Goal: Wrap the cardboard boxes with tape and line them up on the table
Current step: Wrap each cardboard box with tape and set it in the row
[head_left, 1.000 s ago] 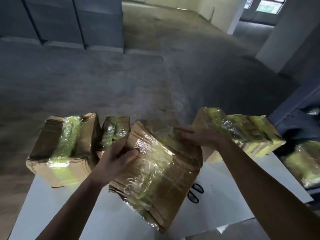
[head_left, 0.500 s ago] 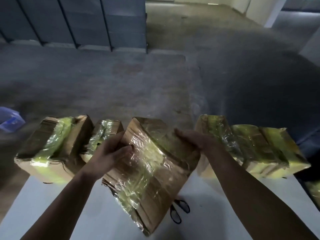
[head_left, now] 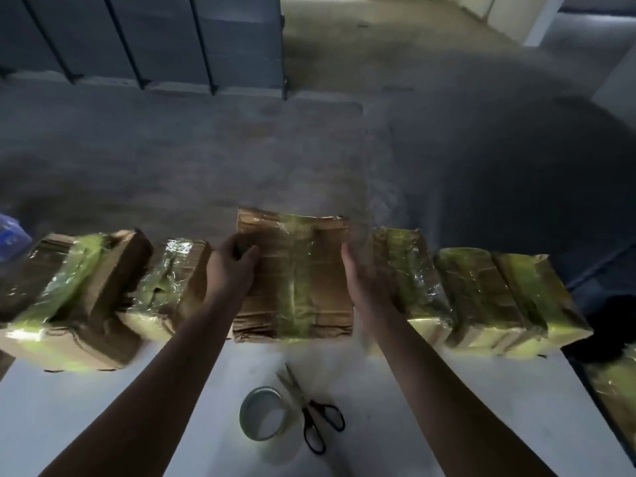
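Grey concrete floor (head_left: pixel 206 160) stretches beyond a smooth white table (head_left: pixel 103 425), with dark grey panels (head_left: pixel 137 36) standing along the far side. Brown cardboard boxes run in a row along the table's far edge, each banded in glossy, crinkled clear tape that shines yellow-green. The large left box (head_left: pixel 69 297) sits at an angle, with a smaller box (head_left: pixel 168 287) just beside it. The right-hand boxes (head_left: pixel 475 297), three of them, stand packed side by side. Between the two groups the middle box (head_left: pixel 303 287) rests on the table, squared to the row, its creased top crossed by a tape band. The left hand (head_left: pixel 230 270) grips its far left corner, thumb on top and fingers curled over the edge. The right hand (head_left: pixel 361 280), blurred, lies flat against its right side with fingers straight. Nearer the person a tape roll (head_left: pixel 263 413) lies flat, just beside black-handled scissors (head_left: pixel 309 407).
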The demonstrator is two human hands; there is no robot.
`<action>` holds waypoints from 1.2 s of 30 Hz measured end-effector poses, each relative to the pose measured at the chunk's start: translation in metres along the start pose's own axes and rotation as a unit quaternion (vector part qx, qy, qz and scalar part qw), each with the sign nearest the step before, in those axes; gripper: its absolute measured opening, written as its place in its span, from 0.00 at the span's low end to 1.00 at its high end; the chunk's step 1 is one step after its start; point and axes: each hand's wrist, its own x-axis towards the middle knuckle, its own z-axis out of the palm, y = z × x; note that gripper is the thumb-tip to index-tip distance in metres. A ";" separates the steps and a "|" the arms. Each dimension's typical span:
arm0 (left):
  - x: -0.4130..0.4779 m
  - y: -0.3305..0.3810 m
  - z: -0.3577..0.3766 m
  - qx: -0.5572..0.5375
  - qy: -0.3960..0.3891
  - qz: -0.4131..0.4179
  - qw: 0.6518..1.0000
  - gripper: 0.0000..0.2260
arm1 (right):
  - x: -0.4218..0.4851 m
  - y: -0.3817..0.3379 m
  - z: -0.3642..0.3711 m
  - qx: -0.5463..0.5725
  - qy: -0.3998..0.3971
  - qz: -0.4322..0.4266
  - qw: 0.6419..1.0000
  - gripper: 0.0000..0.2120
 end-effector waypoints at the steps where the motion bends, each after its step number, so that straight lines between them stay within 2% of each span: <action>1: 0.004 0.003 0.007 0.017 -0.001 0.008 1.000 0.12 | -0.001 -0.002 0.000 -0.010 0.000 -0.016 1.000 0.27; 4: 0.011 0.009 0.026 0.037 -0.033 -0.031 0.998 0.16 | 0.007 0.002 -0.006 -0.085 0.031 -0.048 0.995 0.24; 6: 0.015 0.010 0.034 0.022 -0.077 -0.075 0.994 0.17 | 0.015 0.003 -0.012 -0.118 0.061 -0.026 0.991 0.22; 8: 0.019 0.007 0.038 0.015 -0.128 -0.099 0.987 0.15 | 0.021 0.004 -0.015 -0.150 0.076 -0.008 0.986 0.19; 11: 0.022 0.001 0.042 -0.001 -0.207 -0.125 0.970 0.10 | 0.027 0.006 -0.015 -0.178 0.089 -0.002 0.980 0.20; 14: 0.022 -0.005 0.050 0.025 -0.233 -0.100 0.967 0.09 | 0.031 0.011 -0.013 -0.235 0.116 -0.007 0.965 0.23; 17: 0.024 -0.011 0.056 0.050 -0.229 -0.102 0.967 0.07 | 0.037 0.014 -0.001 -0.326 0.122 -0.006 0.938 0.27; 22: 0.019 -0.030 0.054 0.068 -0.264 -0.113 0.956 0.08 | 0.041 0.023 0.018 -0.492 0.078 0.034 0.866 0.33; 26: 0.020 -0.033 0.056 0.071 -0.325 -0.093 0.939 0.10 | 0.044 0.028 0.025 -0.564 0.044 0.041 0.823 0.29; 30: 0.022 -0.039 0.050 0.088 -0.348 -0.079 0.930 0.09 | 0.037 0.020 0.040 -0.650 0.002 0.052 0.758 0.26; 32: 0.025 -0.042 0.046 0.094 -0.324 -0.064 0.939 0.07 | 0.033 0.008 0.055 -0.651 0.025 0.007 0.759 0.21; 34: 0.030 -0.043 0.040 0.085 -0.286 -0.070 0.952 0.08 | 0.030 0.000 0.078 -0.592 0.031 -0.077 0.802 0.16; 36: 0.035 -0.048 0.030 0.090 -0.259 -0.076 0.959 0.09 | 0.023 -0.007 0.107 -0.494 -0.003 -0.153 0.856 0.13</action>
